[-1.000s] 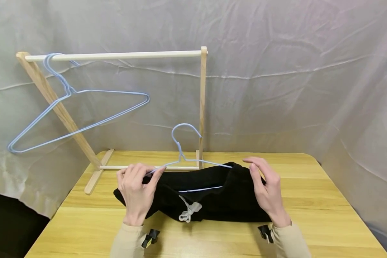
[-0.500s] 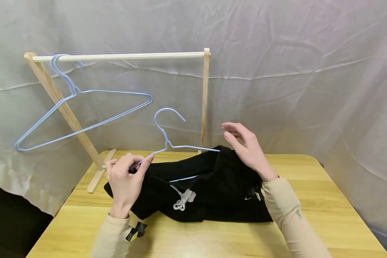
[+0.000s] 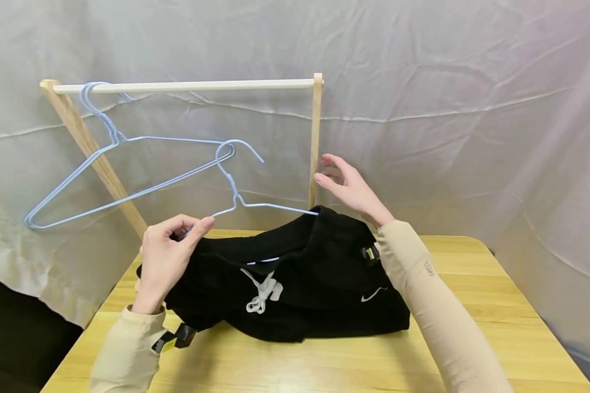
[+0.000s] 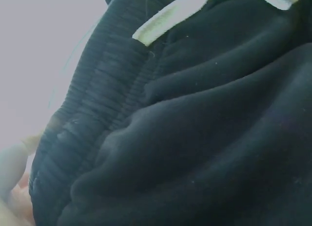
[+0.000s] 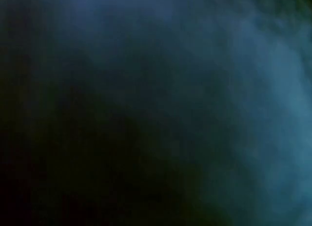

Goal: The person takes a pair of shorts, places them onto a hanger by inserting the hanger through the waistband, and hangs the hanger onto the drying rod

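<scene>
Black shorts (image 3: 300, 278) with a white drawstring (image 3: 261, 289) hang over a light blue wire hanger (image 3: 236, 194), lifted partly off the wooden table (image 3: 324, 365). My left hand (image 3: 169, 248) pinches the hanger's left arm together with the waistband. My right hand (image 3: 346, 188) hovers open above the shorts' right end, fingers spread, touching nothing. The left wrist view is filled with the black waistband (image 4: 107, 104) and a bit of drawstring (image 4: 165, 19). Only dark blur fills the right wrist view.
A wooden rack stands at the table's back left, with a white rail (image 3: 187, 85) and upright post (image 3: 316, 136). A second blue wire hanger (image 3: 128, 174) hangs tilted from the rail's left end. A grey cloth backdrop surrounds the table.
My left hand raised the hanger and shorts up and to the left, toward the rail. My right hand let go of the shorts and lifted up beside the post.
</scene>
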`<state>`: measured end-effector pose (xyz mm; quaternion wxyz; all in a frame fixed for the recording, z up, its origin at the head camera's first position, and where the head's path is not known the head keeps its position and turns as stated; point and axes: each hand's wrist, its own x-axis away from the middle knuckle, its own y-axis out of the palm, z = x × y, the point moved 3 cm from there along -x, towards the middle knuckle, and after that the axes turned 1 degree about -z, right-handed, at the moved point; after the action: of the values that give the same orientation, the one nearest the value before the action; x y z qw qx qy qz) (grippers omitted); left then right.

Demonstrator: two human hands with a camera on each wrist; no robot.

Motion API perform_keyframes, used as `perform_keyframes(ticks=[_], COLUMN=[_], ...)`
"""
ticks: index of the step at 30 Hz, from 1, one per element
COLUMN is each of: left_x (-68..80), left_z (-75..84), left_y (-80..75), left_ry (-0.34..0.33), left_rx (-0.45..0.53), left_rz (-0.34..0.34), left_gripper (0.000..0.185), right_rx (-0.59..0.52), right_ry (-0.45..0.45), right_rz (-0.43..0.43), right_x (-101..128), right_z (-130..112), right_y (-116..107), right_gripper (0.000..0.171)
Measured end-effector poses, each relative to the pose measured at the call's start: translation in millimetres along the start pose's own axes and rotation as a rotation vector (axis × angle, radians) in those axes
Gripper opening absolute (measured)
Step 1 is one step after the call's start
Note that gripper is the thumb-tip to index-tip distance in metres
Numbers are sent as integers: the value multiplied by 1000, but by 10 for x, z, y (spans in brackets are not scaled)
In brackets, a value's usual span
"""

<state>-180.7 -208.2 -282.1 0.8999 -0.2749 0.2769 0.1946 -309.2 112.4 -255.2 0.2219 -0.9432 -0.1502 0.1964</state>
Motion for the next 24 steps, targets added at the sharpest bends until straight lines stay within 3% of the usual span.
perform_keyframes(ticks=[6,12,19,24], left_x=[-160,-309,-447,-568], left_z=[12,11,34,45], left_y=[-113,-211,-348,-536], left_ry=[-85,-58,-51,-78], left_rx=[-64,-33,-29,-10], left_rz=[-87,-146,-154,-136], left_gripper=[29,29,20,20], right_rx=[-21,53,210,246], right_ry=[-4,-42,-68,-71], right_rz=[57,80,121,125], right_x=[-233,-353,-396,-437], right_z=[-18,13,11,14], right_y=[49,94,63,55], right_gripper=[62,40,27,24])
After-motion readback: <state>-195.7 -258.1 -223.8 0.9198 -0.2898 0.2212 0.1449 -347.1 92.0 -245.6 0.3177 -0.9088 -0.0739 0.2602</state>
